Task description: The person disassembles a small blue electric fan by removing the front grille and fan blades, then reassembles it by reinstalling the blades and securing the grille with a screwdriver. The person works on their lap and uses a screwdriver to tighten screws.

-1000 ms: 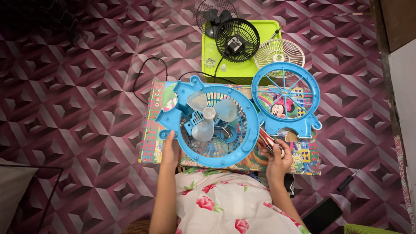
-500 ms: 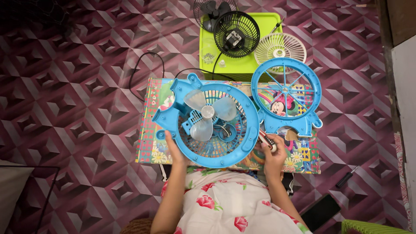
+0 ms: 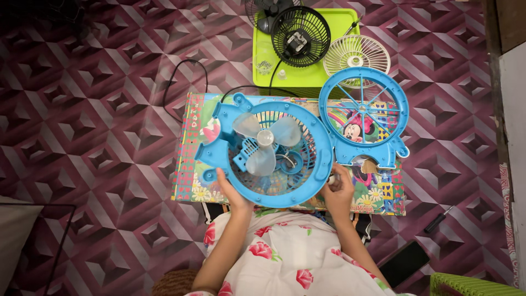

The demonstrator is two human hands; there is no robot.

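The blue fan body (image 3: 267, 156), a round plastic housing with pale translucent blades (image 3: 264, 143) and a basket-like rear grille, lies flat on a small low bench (image 3: 189, 164) covered with a colourful cartoon print. Compared with one second ago it sits a little more to the near edge of the bench and slightly turned. The left hand (image 3: 233, 192) has moved from the outer left edge to the lower rim, where it now grips the housing from below with the thumb over the rim. The right hand (image 3: 337, 189) has come closer to the right rim; before, it held a thin reddish tool clearly away from the fan, and now its fingers are curled together near the rim on something small (I cannot tell what it is, or whether the tool is there). So the fan body looks steadied by one hand while the other works close to its edge.

Just to the right lies the blue front grille (image 3: 363, 116), apart from the body and in the same place as before. Behind the bench a lime green tray (image 3: 263, 71) holds a small black fan (image 3: 300, 34), and a white round grille (image 3: 356, 55) leans beside it. On the patterned purple floor (image 3: 98, 98) a black cable (image 3: 183, 82) curls to the left, and a dark phone (image 3: 404, 262) and a screwdriver (image 3: 439, 219) lie at the right
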